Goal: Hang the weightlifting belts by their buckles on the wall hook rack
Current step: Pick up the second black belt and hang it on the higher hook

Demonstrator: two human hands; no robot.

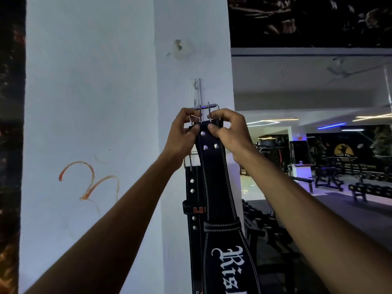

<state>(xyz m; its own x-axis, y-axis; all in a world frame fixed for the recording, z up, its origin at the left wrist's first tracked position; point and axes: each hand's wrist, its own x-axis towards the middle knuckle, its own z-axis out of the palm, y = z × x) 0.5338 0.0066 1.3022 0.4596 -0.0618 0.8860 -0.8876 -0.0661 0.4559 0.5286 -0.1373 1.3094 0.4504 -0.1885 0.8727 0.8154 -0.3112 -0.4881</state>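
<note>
A black leather weightlifting belt [214,179] with white stitching, steel rivets and white gothic lettering hangs lengthwise in front of a white pillar [191,60], its top end raised to the metal hook rack [198,96] fixed on the pillar's narrow face. Its double-prong steel buckle [204,115] sits at the rack's upper hook, prongs pointing upward; whether it is already caught on the hook cannot be told. The left hand [183,134] pinches the belt's top left edge and buckle frame, fingers closed on it; the right hand [229,131] is closed on the top right edge, thumb pressing the leather just beside a rivet. Behind and just left of this belt, a second black belt [194,200] with rivets and an orange-marked loop hangs from a lower hook, partly covered by the front one. The pillar's right edge lies close beside the belts; beyond it the gym floor opens out, with a dumbbell rack [267,225] low near the pillar and benches [326,179] well apart. Left, the broad wall bears an orange scrawl [89,181].
</note>
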